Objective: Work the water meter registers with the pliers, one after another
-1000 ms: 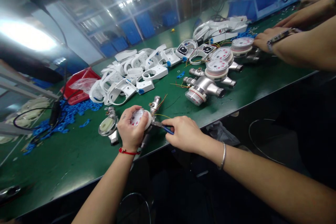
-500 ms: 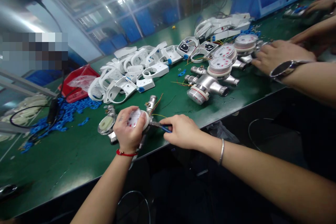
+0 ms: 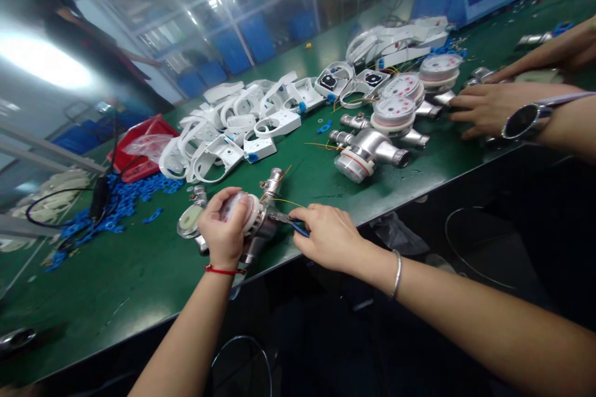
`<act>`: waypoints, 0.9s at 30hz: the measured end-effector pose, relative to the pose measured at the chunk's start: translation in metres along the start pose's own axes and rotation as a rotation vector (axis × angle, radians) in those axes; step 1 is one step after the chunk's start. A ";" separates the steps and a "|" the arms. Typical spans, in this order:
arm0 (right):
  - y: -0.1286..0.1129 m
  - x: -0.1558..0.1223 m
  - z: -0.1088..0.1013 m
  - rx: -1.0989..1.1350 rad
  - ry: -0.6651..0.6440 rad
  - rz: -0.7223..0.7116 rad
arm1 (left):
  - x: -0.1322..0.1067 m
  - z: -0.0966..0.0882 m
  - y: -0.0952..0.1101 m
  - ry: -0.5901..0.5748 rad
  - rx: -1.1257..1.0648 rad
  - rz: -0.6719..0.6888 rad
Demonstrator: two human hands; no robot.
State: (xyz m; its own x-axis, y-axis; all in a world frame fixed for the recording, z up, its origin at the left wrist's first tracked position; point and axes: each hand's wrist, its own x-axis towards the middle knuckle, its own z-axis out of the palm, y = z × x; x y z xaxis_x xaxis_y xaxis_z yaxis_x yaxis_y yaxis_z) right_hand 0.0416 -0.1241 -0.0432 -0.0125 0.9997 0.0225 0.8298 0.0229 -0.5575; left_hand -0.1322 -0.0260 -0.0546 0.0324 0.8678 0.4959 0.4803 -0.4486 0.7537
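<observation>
My left hand (image 3: 224,226) is wrapped round the round dial head of a water meter (image 3: 262,229), whose metal body is tilted on the green bench. In my right hand (image 3: 328,236) is a pair of pliers (image 3: 298,227) with blue handles, its jaws at the side of the meter's body. Thin wires, one of them yellow, stick out near the meter's upper pipe end. Just left of my left hand lies another metal meter body (image 3: 189,223) with a pale insert in its top.
White plastic housings (image 3: 226,152) are heaped behind my hands. More water meters (image 3: 372,152) stand to the right, beside a co-worker's hand (image 3: 493,108) with a watch. Blue clips (image 3: 125,198) and a red bin (image 3: 139,146) lie at the left. The bench's front edge (image 3: 298,254) runs below my hands.
The meter in my left hand has tipped over, so its dial faces more to the left and more of its metal body shows. The co-worker's hands have shifted at the right.
</observation>
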 end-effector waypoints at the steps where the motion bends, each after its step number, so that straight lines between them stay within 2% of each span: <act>1: 0.001 0.000 0.002 0.021 0.011 0.005 | -0.001 0.000 0.000 0.000 -0.013 0.001; 5: 0.003 0.001 0.003 0.025 0.066 -0.007 | -0.002 -0.001 0.008 -0.013 0.034 0.066; 13: 0.001 0.004 -0.020 -0.131 -0.001 -0.056 | -0.006 0.000 0.018 -0.031 0.173 0.181; 16: 0.001 0.003 -0.020 -0.163 0.036 -0.067 | -0.008 0.001 0.020 -0.032 0.215 0.219; 18: 0.002 0.002 -0.013 -0.056 0.057 -0.057 | -0.009 0.000 0.021 -0.043 0.206 0.215; 22: 0.005 0.001 0.006 0.345 0.006 0.012 | -0.012 -0.001 0.014 -0.017 0.159 0.207; 25: 0.008 0.005 0.013 0.521 -0.028 0.048 | -0.010 -0.005 0.009 0.001 0.118 0.177; 27: 0.012 0.009 0.015 0.633 -0.077 0.047 | -0.003 -0.012 0.010 -0.114 0.093 0.163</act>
State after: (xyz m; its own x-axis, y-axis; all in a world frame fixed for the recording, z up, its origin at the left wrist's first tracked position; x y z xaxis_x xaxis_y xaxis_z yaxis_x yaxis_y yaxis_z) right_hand 0.0429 -0.1143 -0.0622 -0.0440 0.9972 -0.0605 0.3409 -0.0419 -0.9392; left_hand -0.1378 -0.0353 -0.0434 0.2127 0.8064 0.5519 0.5389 -0.5679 0.6222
